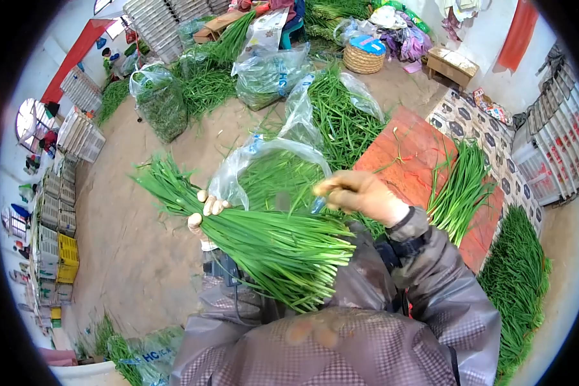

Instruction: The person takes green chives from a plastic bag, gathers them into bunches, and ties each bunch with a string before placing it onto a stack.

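We are seeing a broad brown floor (122,212) spreading out from 6 through 9 to 12 o'clock. A long heap of loose dark-green leafy stalks (514,289) is lying at 4 o'clock, and stacked white plastic crates (550,154) are standing at 3 o'clock. At 2 o'clock a flat red rectangular board (399,145) is bearing a smaller green bunch with pale stems (463,186). Just beyond our hands, toward 12 o'clock, an open clear plastic bag (238,161) is holding more green stalks. A round woven tan basket with a blue top (365,59) is sitting at 1 o'clock.

Over our lap, at the centre, we are holding a thick bunch of long green stalks (270,241), its leafy tips pointing to 10 o'clock and its pale ends to 4 o'clock. Our left hand (210,211) is gripping it around the middle. Our right hand (367,195) is hovering above the pale ends, fingers partly curled; we are not able to tell whether they are pinching anything.
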`<state>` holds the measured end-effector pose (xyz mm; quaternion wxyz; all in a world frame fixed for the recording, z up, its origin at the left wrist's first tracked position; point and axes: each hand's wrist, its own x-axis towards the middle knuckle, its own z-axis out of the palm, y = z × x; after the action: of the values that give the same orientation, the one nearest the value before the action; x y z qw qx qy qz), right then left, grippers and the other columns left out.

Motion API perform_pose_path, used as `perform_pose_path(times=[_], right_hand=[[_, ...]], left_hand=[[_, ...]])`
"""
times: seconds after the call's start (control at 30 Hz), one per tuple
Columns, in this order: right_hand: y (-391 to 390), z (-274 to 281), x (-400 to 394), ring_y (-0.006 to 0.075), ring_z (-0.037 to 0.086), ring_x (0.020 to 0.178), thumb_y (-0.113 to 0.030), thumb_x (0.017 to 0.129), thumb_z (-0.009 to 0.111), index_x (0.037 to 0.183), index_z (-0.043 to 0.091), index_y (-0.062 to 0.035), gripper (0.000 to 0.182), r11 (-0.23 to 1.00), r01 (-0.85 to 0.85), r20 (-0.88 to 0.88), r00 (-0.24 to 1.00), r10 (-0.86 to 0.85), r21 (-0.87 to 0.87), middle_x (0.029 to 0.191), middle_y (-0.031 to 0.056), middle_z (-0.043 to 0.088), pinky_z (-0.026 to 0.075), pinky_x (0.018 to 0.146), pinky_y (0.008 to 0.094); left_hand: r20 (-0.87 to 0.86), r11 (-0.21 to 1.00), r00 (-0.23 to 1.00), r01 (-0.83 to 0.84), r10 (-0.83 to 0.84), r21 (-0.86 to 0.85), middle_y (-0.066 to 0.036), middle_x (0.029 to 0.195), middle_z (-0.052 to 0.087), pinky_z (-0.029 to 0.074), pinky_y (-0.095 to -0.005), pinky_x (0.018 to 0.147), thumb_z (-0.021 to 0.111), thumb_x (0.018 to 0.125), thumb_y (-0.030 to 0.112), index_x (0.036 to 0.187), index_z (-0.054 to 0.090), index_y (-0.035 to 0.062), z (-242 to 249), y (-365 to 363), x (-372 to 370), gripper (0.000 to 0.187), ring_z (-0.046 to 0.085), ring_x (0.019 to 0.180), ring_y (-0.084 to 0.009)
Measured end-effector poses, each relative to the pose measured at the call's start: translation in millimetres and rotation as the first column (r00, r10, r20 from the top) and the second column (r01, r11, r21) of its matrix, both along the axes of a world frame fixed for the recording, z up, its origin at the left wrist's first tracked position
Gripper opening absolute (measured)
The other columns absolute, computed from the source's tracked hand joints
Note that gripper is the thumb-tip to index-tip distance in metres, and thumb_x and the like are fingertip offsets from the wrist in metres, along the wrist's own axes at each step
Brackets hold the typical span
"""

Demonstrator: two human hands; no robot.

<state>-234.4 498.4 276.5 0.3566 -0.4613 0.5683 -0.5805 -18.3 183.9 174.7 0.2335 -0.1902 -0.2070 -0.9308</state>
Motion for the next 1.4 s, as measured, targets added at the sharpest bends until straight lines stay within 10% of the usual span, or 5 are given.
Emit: perform_pose_path(times=[0.27, 0.53, 0.83, 1.13, 1.4], right_hand=[[-60.8, -25.4, 36.8, 0.0348, 0.065, 0.091, -0.018, 0.089, 0.059, 0.115, 0.064, -0.0105, 0.027, 0.978, -0.089, -0.694, 0.692, 0.198, 0.191, 0.102, 0.0143, 0.065, 0.053, 0.08, 0.0425], [-58.1, 1.0, 28.0, 0.0017, 0.042, 0.062, -0.024, 0.1, 0.054, 0.097, 0.068, -0.0071, 0.022, 0.955, 0.286, 0.415, 0.881, -0.229, -0.08, 0.072, -0.0065, 0.053, 0.032, 0.055, 0.0186], [-47.1, -25.4, 56.4, 0.0324, 0.068, 0.076, -0.02, 0.084, 0.066, 0.102, 0.072, -0.0115, 0.021, 0.99, -0.09, -0.865, 0.483, 0.139, 0.109, 0.089, 0.0144, 0.07, 0.055, 0.068, 0.0418], [40.3, 49.2, -13.0, 0.004, 0.038, 0.049, -0.018, 0.096, 0.058, 0.103, 0.064, 0.0, 0.02, 0.752, 0.493, 0.538, 0.813, -0.221, -0.436, 0.061, -0.0052, 0.049, 0.033, 0.048, 0.0217], [29.2, -72.8, 27.3, 0.0091, 0.057, 0.065, -0.028, 0.094, 0.062, 0.111, 0.063, -0.0012, 0.031, 0.94, 0.289, -0.275, 0.932, -0.234, 0.181, 0.081, 0.0017, 0.064, 0.045, 0.06, 0.0223]], left_hand=[[0.008, 1.0, 1.0, 0.023, -0.023, 0.0, 0.0, 0.082, 0.05, 0.038, -0.0432, 0.105, 0.065, 0.075, 0.012, 0.112, 0.045, 0.01, 5.8, 2.5, -6.9, 0.042, 0.052, 0.086, -0.0182], [0.025, 1.0, 0.999, 0.024, -0.024, -0.003, 0.0, 0.083, 0.05, 0.038, -0.0425, 0.104, 0.065, 0.076, 0.011, 0.112, 0.045, 0.0101, 7.3, 2.9, -4.7, 0.042, 0.051, 0.086, -0.018], [0.07, 1.0, 0.997, -0.021, 0.019, 0.021, -0.001, 0.084, 0.049, 0.039, -0.0423, 0.105, 0.064, 0.076, 0.012, 0.116, 0.048, 0.0084, 1.4, 2.5, -2.5, 0.043, 0.052, 0.086, -0.0184], [0.218, 0.957, 0.952, -0.251, 0.217, 0.144, -0.001, 0.088, 0.059, 0.044, -0.036, 0.097, 0.065, 0.08, 0.012, 0.11, 0.057, 0.006, 7.8, 11.7, 5.8, 0.032, 0.057, 0.088, -0.0177], [0.382, 0.905, 0.854, -0.414, 0.352, 0.093, -0.002, 0.088, 0.061, 0.048, -0.0398, 0.093, 0.065, 0.08, 0.013, 0.105, 0.058, 0.0074, -4.2, 3.9, 5.8, 0.027, 0.059, 0.09, -0.0207]])
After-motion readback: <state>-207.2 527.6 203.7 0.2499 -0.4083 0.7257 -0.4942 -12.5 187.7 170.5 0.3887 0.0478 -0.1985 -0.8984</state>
